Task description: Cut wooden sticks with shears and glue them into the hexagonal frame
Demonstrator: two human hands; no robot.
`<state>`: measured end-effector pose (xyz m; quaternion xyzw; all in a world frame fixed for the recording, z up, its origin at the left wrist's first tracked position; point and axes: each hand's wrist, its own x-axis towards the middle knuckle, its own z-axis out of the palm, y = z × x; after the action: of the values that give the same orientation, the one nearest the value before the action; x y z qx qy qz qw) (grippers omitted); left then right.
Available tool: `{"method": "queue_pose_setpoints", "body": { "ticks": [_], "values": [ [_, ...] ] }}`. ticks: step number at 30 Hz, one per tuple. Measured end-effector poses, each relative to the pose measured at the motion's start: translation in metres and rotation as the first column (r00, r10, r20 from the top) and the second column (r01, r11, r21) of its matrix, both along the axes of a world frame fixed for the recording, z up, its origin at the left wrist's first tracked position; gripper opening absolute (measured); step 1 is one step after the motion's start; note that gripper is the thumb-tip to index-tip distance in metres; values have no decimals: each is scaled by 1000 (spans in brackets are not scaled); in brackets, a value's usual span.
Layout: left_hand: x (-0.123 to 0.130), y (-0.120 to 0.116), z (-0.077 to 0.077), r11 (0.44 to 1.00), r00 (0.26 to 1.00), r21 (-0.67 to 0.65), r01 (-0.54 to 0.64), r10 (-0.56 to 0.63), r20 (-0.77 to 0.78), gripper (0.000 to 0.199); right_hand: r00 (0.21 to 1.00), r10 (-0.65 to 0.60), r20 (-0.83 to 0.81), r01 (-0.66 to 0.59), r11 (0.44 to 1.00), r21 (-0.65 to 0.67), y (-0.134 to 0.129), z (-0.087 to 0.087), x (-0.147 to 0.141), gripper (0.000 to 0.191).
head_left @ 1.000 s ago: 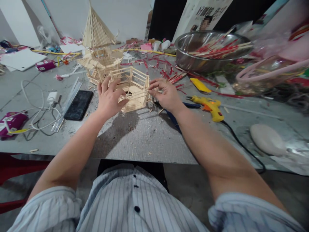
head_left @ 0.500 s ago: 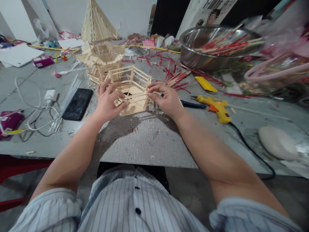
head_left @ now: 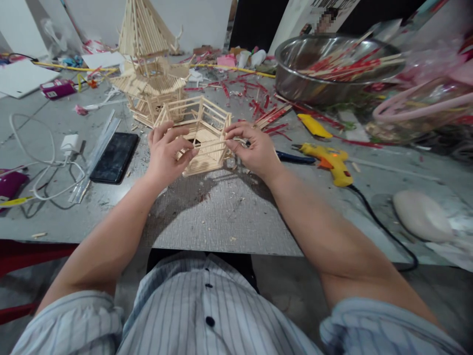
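A six-sided frame of thin wooden sticks (head_left: 211, 135) stands on the grey table, between my hands. A thin stick (head_left: 209, 144) spans its near side. My left hand (head_left: 168, 150) has thumb and forefinger pinched at the stick's left end, its other fingers over the frame's left side. With thumb and fingers closed, my right hand (head_left: 253, 148) grips the stick's right end by the frame's right corner. Behind and to the left stands a wooden stick pavilion (head_left: 148, 81) with a pointed roof.
To the right lie a yellow glue gun (head_left: 334, 162) with a black cable, a blue-handled tool (head_left: 295, 158) and a steel bowl (head_left: 314, 91) of sticks. A black phone (head_left: 114, 158) and white charger (head_left: 71, 144) lie left. Red scraps litter the back.
The view has shifted slightly. The thumb and forefinger of my left hand have drawn closer together on the stick; my right hand keeps its place at the right corner.
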<state>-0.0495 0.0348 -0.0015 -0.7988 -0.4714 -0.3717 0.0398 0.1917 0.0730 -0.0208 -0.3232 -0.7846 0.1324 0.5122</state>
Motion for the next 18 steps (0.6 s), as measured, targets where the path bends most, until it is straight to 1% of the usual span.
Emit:
{"method": "queue_pose_setpoints", "body": {
  "ticks": [6, 9, 13, 15, 18],
  "values": [
    [1, 1, 1, 1000, 1000, 19, 3, -3, -15, 19, 999, 31, 35, -32, 999, 16, 1, -1, 3, 20],
    [2, 1, 2, 1000, 1000, 23, 2, -2, -22, 19, 999, 24, 40, -25, 1000, 19, 1, -1, 4, 20],
    [2, 1, 2, 1000, 1000, 23, 12, -11, -17, 19, 998, 20, 57, -19, 999, -34, 0, 0, 3, 24],
    [1, 1, 3, 1000, 1000, 13, 21, -21, -17, 19, 998, 24, 63, -21, 999, -49, 0, 1, 3, 27],
    [0, 0, 5, 999, 999, -22, 36, -36, -19, 19, 998, 20, 65, -18, 999, -31, -1, 2, 2, 28]
  ]
}}
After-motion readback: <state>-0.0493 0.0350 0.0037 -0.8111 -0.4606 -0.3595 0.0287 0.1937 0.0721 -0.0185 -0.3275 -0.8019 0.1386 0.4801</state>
